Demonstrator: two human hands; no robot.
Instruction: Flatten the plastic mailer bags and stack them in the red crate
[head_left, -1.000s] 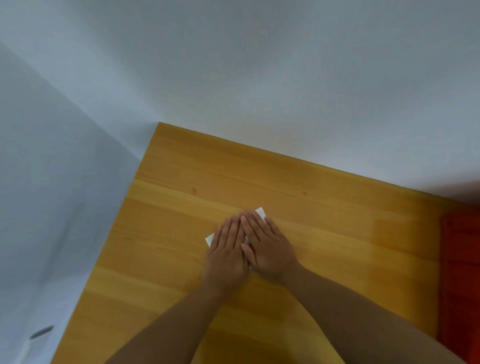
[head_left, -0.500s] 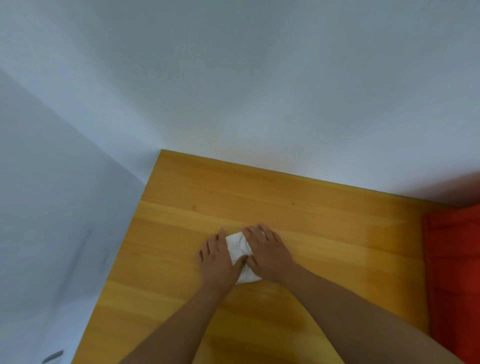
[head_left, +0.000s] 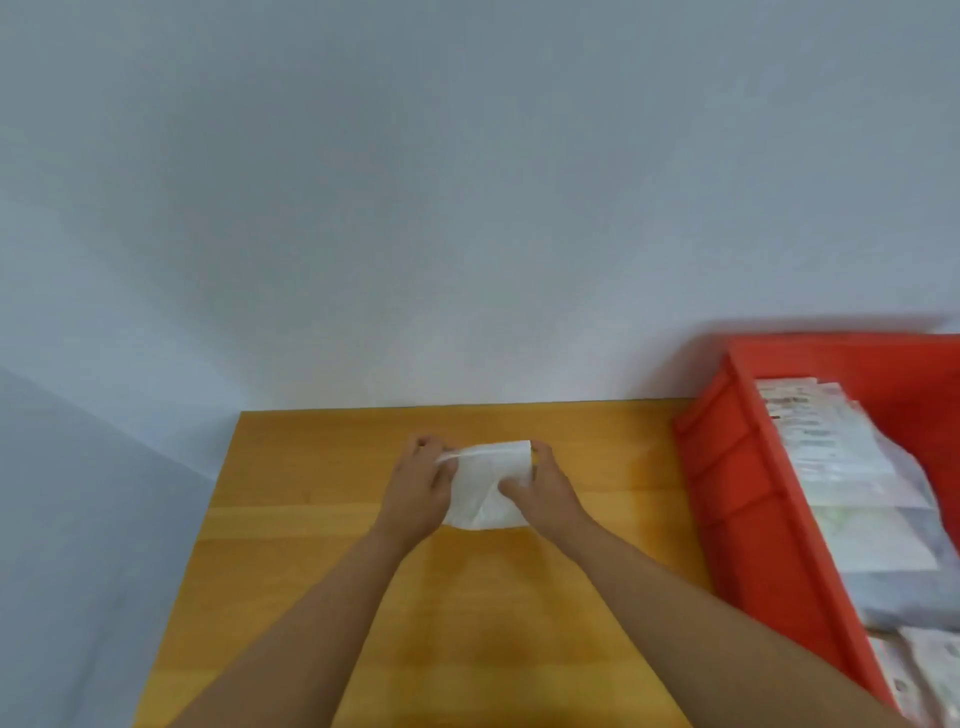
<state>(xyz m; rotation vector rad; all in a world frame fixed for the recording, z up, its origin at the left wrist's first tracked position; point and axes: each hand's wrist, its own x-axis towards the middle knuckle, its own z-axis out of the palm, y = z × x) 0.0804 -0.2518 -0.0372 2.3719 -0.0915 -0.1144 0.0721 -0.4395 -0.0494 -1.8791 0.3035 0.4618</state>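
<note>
white mailer bag (head_left: 485, 488) between hands, left hand (head_left: 418, 486) gripping its left edge, right hand (head_left: 540, 486) gripping right edge, red crate (head_left: 737, 483) right of right hand

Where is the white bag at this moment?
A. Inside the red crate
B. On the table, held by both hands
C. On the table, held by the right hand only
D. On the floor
B: the bag lies on the table, the left hand and right hand gripping its sides, apart from the crate.
</note>
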